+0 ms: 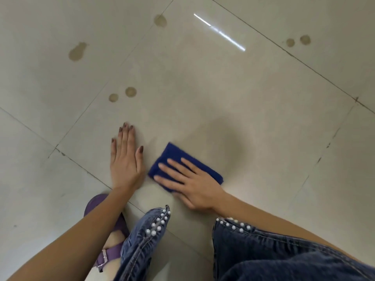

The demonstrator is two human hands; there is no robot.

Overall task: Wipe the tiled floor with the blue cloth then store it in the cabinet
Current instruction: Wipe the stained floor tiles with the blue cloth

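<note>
Blue cloth point(171, 154): dark blue, fuzzy, folded into a rectangle, flat on the tiled floor point(233, 102). It sits at 3 o'clock of my left hand point(125, 161), just beside it. Right hand point(192, 185) lies on top of the cloth, fingers straight and spread, pointing to 10 o'clock, pressing, no grip. Left hand is palm down on bare tile, fingers straight, pointing to 12. Two brown stains point(130, 92) at 12 o'clock of it, apart.

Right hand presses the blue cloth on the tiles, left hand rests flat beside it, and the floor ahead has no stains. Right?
No: the head view shows brownish stains on the floor ahead. The right hand does press the blue cloth on the tiles, and the left hand rests flat beside it.
</note>
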